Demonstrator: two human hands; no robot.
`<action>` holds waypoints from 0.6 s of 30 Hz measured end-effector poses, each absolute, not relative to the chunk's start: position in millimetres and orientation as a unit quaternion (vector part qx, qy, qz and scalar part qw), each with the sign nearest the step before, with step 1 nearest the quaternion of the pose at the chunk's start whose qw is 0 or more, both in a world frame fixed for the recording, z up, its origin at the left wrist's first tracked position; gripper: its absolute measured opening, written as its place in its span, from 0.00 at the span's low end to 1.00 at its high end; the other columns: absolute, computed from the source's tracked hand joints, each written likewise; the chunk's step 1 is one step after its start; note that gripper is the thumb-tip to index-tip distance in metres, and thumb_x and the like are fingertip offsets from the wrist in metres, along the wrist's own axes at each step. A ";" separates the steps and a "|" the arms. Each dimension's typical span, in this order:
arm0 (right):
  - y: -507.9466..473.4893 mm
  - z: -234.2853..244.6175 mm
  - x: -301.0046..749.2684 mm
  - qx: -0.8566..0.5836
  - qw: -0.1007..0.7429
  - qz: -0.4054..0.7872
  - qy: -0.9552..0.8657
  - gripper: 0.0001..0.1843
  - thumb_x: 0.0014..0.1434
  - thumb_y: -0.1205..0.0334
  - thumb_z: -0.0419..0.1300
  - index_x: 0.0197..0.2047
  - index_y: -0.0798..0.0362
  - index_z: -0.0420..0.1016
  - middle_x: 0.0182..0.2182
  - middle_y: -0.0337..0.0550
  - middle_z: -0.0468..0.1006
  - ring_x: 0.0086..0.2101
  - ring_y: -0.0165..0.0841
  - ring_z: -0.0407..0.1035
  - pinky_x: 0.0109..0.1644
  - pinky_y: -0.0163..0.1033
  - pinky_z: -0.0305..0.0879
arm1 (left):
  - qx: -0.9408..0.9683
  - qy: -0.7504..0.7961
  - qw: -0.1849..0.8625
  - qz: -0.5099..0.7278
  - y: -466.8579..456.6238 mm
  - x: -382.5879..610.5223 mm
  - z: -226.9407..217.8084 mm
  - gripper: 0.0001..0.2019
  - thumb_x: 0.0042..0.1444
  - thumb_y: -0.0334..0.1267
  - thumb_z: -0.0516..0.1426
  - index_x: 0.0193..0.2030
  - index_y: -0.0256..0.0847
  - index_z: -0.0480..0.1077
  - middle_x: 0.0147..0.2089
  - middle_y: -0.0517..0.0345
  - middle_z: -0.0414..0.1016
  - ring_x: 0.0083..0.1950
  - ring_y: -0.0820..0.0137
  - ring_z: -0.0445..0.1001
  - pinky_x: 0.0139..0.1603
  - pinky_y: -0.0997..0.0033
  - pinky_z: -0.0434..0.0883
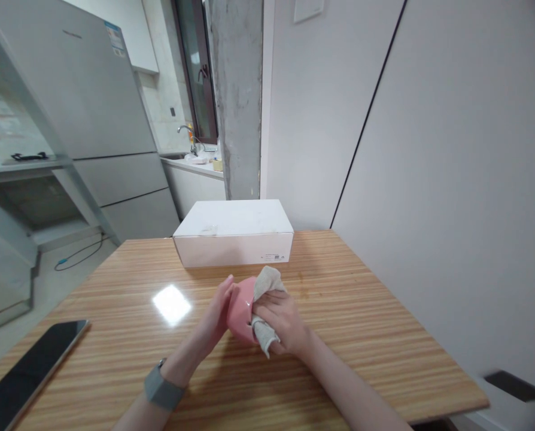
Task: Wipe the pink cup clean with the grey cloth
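A glossy pink bowl (240, 311) is tilted on its side above the table, its opening turned to the right. My left hand (218, 311) grips its left side, with the fingers mostly hidden behind it. Into the opening my right hand (282, 320) presses a light grey cloth (267, 280). One end of the cloth sticks up above the fingers and another hangs down below them. The bowl's inside is covered by the cloth and my right hand. A watch with a grey-green band (163, 388) is on my left wrist.
A long white box (234, 248) stands on the wood-grain table (361, 335) beyond my hands. At the left edge lies a dark phone (29, 371). A white wall (451, 179) runs along the right side. A fridge (101, 102) and a sink counter are farther back.
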State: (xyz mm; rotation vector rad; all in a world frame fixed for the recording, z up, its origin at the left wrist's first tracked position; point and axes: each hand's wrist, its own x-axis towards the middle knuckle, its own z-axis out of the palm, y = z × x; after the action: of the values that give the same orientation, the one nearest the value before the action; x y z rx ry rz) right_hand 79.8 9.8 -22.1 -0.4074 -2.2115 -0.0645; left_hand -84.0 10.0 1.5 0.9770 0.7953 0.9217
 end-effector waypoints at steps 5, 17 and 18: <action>4.0 -24.7 71.1 -0.144 0.428 -0.033 -0.892 0.17 0.61 0.51 0.41 0.36 0.52 0.65 0.28 0.46 0.73 0.29 0.36 0.67 0.38 0.41 0.64 | 0.519 0.396 0.659 0.373 10.5 -97.0 -3.0 0.21 0.58 0.51 0.52 0.47 0.37 0.74 0.54 0.53 0.74 0.63 0.62 0.63 0.68 0.63 0.49; -1.6 -17.6 77.1 -0.205 0.453 0.040 -0.867 0.24 0.63 0.49 0.33 0.32 0.50 0.64 0.25 0.46 0.72 0.29 0.37 0.66 0.39 0.44 0.62 | 0.653 0.422 0.532 0.335 9.2 -100.7 -8.9 0.28 0.62 0.53 0.44 0.60 0.36 0.65 0.64 0.54 0.64 0.66 0.59 0.58 0.69 0.63 0.48; -2.1 -15.6 77.6 -0.209 0.460 0.048 -0.862 0.23 0.63 0.50 0.34 0.32 0.50 0.64 0.26 0.46 0.72 0.30 0.37 0.66 0.39 0.44 0.63 | 0.658 0.420 0.523 0.342 6.5 -99.5 -5.9 0.28 0.61 0.54 0.45 0.59 0.36 0.65 0.63 0.53 0.64 0.65 0.59 0.59 0.69 0.62 0.49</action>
State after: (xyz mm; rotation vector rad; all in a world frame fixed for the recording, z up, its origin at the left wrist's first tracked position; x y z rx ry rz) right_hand 77.6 -2.1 -15.6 -0.5139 -2.1207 0.1183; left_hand -99.5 6.5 -5.9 1.5748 1.0056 0.8186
